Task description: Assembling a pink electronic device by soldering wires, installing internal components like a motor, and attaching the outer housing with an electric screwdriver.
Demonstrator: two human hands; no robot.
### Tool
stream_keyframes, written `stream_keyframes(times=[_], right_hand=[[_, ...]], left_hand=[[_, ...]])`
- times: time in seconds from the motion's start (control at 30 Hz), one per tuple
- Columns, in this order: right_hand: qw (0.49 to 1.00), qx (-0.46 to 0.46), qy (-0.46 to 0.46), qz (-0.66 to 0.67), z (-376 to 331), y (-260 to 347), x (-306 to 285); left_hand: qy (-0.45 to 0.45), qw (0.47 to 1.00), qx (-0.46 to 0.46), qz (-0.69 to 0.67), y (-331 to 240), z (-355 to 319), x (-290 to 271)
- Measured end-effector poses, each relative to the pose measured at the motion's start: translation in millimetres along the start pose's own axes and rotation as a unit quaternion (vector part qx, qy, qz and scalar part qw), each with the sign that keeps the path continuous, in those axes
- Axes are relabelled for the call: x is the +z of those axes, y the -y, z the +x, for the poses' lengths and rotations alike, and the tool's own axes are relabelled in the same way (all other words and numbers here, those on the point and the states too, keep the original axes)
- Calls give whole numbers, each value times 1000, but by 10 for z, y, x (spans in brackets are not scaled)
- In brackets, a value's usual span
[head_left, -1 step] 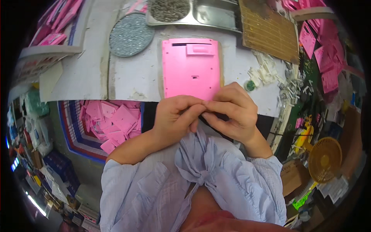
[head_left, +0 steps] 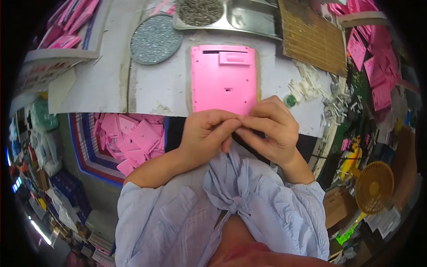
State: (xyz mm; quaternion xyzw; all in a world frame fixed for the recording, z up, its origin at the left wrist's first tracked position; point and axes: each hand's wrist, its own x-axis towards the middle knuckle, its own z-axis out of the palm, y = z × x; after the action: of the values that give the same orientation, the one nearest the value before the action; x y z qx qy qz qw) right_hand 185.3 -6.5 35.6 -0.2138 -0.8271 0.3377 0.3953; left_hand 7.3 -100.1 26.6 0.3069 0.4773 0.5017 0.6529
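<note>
Over the tabletop's (head_left: pixel 151 89) near edge, the left hand (head_left: pixel 207 132) and right hand (head_left: pixel 273 129) meet, fingers curled, tips pinched; whether either grip has anything small, I cannot tell. Beyond lie a dish (head_left: pixel 155 40) and tray (head_left: pixel 251 18), white bits (head_left: pixel 307 84) toward the right edge. The pink panel (head_left: pixel 222 78) lies flat just past the grip, hands hiding its near end.

Comprises 2 bare hands: left hand (head_left: pixel 205 133), right hand (head_left: pixel 275 129), with curled fingers (head_left: pixel 263 124) and meeting fingertips (head_left: pixel 234 123); includes 2 forearms (head_left: pixel 156 170), angled inward.
</note>
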Motion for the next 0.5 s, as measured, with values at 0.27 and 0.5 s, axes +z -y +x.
stream_keyframes(times=[0.27,0.5], right_hand=[[1000,-9,14,-22,34,33,-32],[984,176,-3,18,-134,-378,-163]], left_hand=[[42,995,-91,-7,-172,36,-46],[-117,886,275,354,-82,143,-380]])
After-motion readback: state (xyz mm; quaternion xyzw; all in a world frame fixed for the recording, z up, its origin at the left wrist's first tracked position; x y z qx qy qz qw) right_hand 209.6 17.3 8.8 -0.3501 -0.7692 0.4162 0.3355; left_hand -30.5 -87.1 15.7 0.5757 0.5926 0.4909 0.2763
